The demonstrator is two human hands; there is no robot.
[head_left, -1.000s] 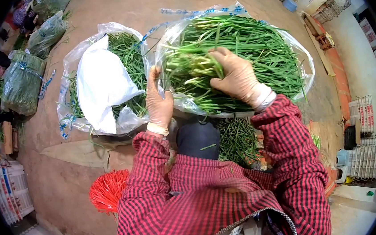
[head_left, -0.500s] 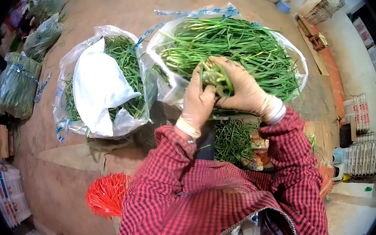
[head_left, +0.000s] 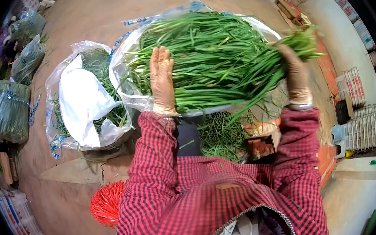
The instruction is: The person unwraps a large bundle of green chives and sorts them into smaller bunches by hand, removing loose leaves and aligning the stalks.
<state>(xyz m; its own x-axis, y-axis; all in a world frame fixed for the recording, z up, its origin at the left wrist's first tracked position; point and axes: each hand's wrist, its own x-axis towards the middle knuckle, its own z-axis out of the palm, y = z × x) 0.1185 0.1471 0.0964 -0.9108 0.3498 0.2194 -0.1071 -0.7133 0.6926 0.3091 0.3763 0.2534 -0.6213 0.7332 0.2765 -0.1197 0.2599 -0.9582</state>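
A large clear plastic bag (head_left: 120,85) lies open in front of me, heaped with long green garlic chives (head_left: 205,55). On the near left part of the heap rests my left hand (head_left: 162,81), gloved, its fingers stretched out flat and holding nothing. My right hand (head_left: 296,70), also gloved and slightly blurred, is closed round a bunch of garlic chives (head_left: 302,45) at the bag's right side. The ends of that bunch stick out past the hand to the right, while its leaves trail left over the heap.
Left of the heap stands a second bag of greens (head_left: 98,65) under a white sheet (head_left: 83,99). Red ties (head_left: 108,204) sit at my left side. Loose green scraps (head_left: 221,137) lie by my knees. Full bags (head_left: 13,110) line the far left; crates (head_left: 368,128) stand right.
My hands were together round a small bunch over the heap's near edge. They have parted: the left now lies flat on the left, the right holds a bunch far right. The view has shifted.
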